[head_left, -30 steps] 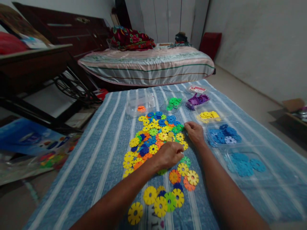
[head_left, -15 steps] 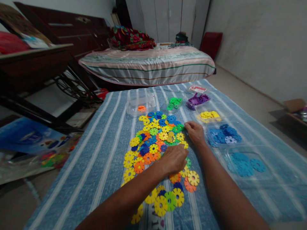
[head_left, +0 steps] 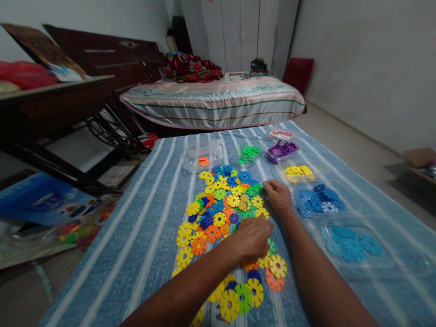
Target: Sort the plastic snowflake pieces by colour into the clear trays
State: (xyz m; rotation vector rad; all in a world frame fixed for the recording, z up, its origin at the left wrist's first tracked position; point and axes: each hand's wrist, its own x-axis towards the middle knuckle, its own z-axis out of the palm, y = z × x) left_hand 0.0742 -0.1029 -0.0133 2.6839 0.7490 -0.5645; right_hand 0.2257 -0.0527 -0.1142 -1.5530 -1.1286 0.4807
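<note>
Flat notched plastic flower discs in yellow, orange, green and blue lie in a loose pile (head_left: pixel 220 194) along the middle of the striped cloth. At the pile's right edge, my right hand (head_left: pixel 278 196) is closed, thumb and finger pinched at the rim of a green flower disc (head_left: pixel 258 188). My left hand (head_left: pixel 254 236) reaches across the lower pile with its fingers curled down and together. Its fingertips are hidden behind the hand, so what they hold does not show. Close to it lie a green disc (head_left: pixel 271 246) and a yellow disc (head_left: pixel 278 266).
Clear plastic boxes stand behind and to the right: orange discs (head_left: pixel 203 161), green discs (head_left: pixel 249 153), purple discs (head_left: pixel 282 149), yellow discs (head_left: pixel 298 171), blue discs (head_left: pixel 320 198) and light-blue discs (head_left: pixel 350 244). A bed (head_left: pixel 214 102) is beyond, a sewing-machine table (head_left: pixel 57 88) at left.
The view has tilted slightly, so everything sits a little lower. Both hands stay at nearly the same places over the pile.
</note>
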